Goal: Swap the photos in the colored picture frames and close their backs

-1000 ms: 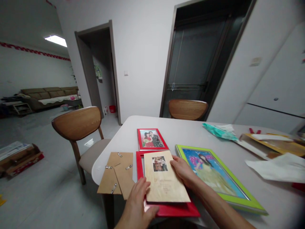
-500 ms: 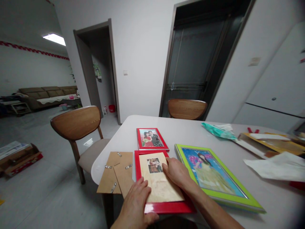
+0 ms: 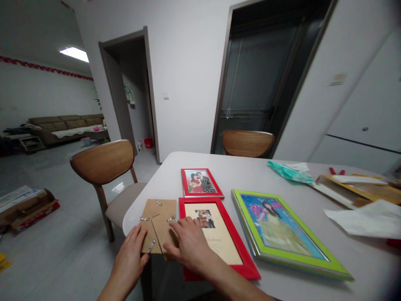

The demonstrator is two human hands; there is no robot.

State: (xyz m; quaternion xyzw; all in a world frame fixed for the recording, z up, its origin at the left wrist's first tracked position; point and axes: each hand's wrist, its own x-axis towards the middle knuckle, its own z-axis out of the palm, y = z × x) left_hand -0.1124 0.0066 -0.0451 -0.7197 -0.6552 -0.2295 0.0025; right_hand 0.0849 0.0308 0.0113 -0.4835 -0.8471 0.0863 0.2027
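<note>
On table (image 3: pixel 250 175), backboard (image 3: pixel 161 228) runs lengthwise forward.

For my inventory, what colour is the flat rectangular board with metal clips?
The board is light brown, best seen in the head view.

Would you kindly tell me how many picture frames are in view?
3: a small red frame at the back, a larger red frame before it, partly hidden by the right hand, and a green frame at right. Others may be hidden.

Backing board (image 3: pixel 159 228) plain brown; near frame (image 3: pixel 234 234), far frame (image 3: pixel 215 184) red; card (image 3: pixel 221 246) cream; large frame (image 3: pixel 297 259) lime green; tabletop (image 3: pixel 250 175) whitish.
</note>
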